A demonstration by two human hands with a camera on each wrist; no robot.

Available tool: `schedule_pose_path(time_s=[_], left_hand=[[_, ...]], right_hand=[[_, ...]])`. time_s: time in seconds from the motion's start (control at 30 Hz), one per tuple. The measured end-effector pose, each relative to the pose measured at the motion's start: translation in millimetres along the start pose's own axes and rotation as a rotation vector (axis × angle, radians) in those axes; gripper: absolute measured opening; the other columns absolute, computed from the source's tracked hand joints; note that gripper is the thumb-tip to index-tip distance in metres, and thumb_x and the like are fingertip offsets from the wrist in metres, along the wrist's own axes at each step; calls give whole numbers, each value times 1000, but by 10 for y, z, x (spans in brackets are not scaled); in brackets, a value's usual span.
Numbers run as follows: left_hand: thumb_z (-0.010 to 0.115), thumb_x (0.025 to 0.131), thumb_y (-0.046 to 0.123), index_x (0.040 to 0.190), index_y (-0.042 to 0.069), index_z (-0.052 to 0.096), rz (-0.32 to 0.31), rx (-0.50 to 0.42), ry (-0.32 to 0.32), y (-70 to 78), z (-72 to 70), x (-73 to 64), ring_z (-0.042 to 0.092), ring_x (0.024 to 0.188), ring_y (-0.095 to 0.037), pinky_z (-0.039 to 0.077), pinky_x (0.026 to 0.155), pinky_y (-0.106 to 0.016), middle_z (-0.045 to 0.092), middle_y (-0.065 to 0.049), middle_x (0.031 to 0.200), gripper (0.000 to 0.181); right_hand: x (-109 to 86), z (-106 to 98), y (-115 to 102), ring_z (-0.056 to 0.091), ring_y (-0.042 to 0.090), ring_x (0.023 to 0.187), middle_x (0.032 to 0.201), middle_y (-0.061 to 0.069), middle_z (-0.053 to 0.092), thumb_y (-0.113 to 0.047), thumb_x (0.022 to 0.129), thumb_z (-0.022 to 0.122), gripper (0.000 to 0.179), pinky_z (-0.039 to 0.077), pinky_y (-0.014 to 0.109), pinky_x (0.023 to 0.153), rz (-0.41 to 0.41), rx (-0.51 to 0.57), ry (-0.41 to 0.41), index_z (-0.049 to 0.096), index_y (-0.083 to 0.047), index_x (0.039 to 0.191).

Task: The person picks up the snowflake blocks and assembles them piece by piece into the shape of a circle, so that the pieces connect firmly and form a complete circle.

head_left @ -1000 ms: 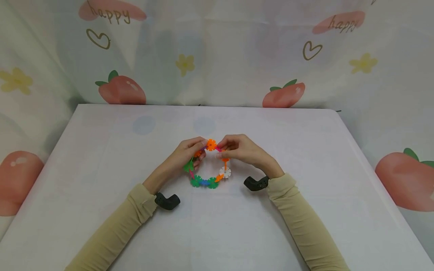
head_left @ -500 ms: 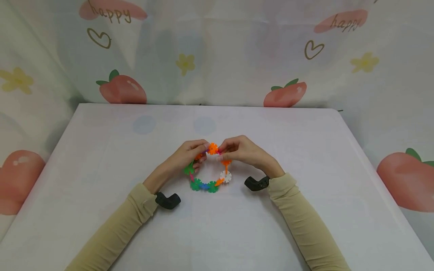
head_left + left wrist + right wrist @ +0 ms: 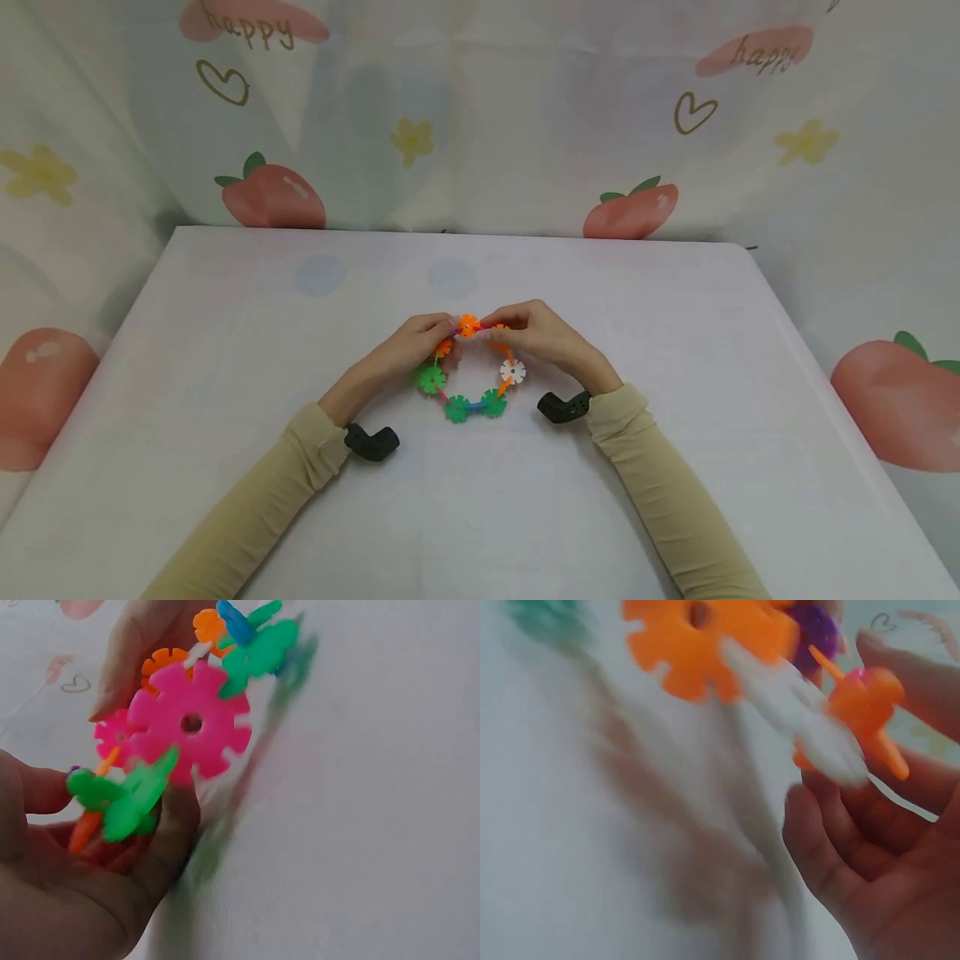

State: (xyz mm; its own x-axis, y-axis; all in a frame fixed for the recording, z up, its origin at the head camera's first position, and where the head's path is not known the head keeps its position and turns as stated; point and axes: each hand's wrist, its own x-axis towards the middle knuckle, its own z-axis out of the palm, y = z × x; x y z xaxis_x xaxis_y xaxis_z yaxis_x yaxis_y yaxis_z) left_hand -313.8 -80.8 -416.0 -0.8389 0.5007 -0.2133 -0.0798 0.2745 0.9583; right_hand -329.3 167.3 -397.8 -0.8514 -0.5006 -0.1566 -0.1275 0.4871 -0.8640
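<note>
Both hands hold up a ring of interlocking plastic snowflake discs, in green, blue, orange, white, pink and purple. My left hand pinches its upper left part, beside the top orange disc. On the other side of that disc, my right hand pinches the upper right part between thumb and fingers. A large pink disc faces the left wrist camera, with a light green disc close to the left fingers. In the right wrist view, a blurred white disc sits between two orange ones.
A white-covered table lies under the hands, and the ring casts its shadow on it. Behind stands a printed curtain with fruit and flowers. A black curved device sits at the left wrist, another black device at the right.
The ring's lower part has swung to the right, and its green discs now face the head camera more fully. Both hands keep their grip and have barely shifted.
</note>
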Motion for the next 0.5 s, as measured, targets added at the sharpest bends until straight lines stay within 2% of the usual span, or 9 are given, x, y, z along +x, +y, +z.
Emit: schedule_pose_path(time_s=[0.1,0.17,0.27,0.33,0.4,0.5], left_hand=[[48,109,34,125,5,65,-25,64,53,12,-52,0,63,86,-19,50,86,-30,70,-8,92,38],[52,108,33,130,7,65,-42,72,88,34,-94,-13,65,94,-21,51,91,-32,72,-10,97,37],[57,106,29,134,8,64,-59,63,108,45,-149,-16,67,101,-22,54,98,-33,73,-12,109,36],[59,106,25,133,7,65,-65,70,120,46,-175,-16,68,102,-23,56,98,-34,71,-13,116,34],[59,105,20,132,5,66,-70,90,137,35,-188,-4,68,99,-22,57,95,-33,70,-13,122,32],[59,105,14,129,4,69,-78,126,167,26,-193,9,67,95,-22,58,92,-32,69,-14,122,28]], right_hand=[[12,-9,21,62,23,100,118,5,72,-27,96,72,27,53,36,89,21,-62,50,76,-14,119],[19,-17,32,62,23,105,121,5,71,-27,96,71,27,52,38,93,39,-83,72,76,-15,121],[19,-42,53,63,23,112,124,4,71,-28,97,71,28,51,40,100,54,-101,86,76,-16,122],[17,-60,64,63,22,112,122,3,71,-30,97,70,27,51,41,100,54,-102,88,76,-17,121],[13,-81,78,65,22,106,120,4,72,-30,99,68,28,52,40,96,45,-98,77,75,-16,122],[13,-108,106,68,23,95,117,6,73,-26,101,65,27,53,37,90,30,-84,64,73,-12,123]])
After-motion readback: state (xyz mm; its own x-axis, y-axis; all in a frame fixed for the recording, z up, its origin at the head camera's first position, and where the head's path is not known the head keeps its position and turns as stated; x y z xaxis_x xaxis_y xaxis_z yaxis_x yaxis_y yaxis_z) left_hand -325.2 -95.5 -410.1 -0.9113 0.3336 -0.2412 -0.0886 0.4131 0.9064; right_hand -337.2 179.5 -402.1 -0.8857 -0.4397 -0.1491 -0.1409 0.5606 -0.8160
